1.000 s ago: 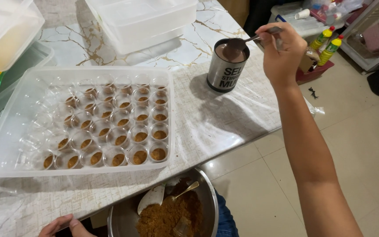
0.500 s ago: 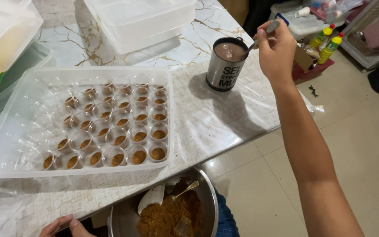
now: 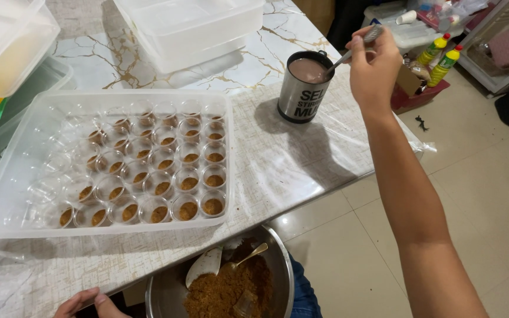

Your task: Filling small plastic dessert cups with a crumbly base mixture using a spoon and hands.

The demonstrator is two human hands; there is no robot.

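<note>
Right arm stretched out long from the lower right, forearm bare, wrist slightly bent, right hand (image 3: pixel 374 66) raised just beyond the table's far right corner. Fingers curled together, pinching the top of a slim metal spoon handle (image 3: pixel 354 50) between thumb and fingertips; the handle slants down leftward, its lower end dipped into the black-and-steel cylindrical mug (image 3: pixel 304 88). Mug stands upright on the white marble-patterned tabletop (image 3: pixel 248 65) near the right edge, filled almost to the brim with a pale brown liquid; dark handle shows at its rear rim; shadow falls toward the front right. Left hand (image 3: pixel 86 303) at the bottom edge of the view, only fingers and thumb showing, lying loosely bent against the table's near edge; whether it grips anything, cannot tell. Between the hands, a round steel bowl (image 3: pixel 278 265) sits low, below the table edge, holding brown crumbly mix, a white scoop and a small gold-coloured spoon. On the table, left of the mug and well apart from it, a large clear plastic tray (image 3: pixel 7 200) carries rows of small clear cups (image 3: pixel 172 165), each with a layer of brown crumbs at the bottom. Further clear plastic boxes stand at the far edge of the table.
</note>
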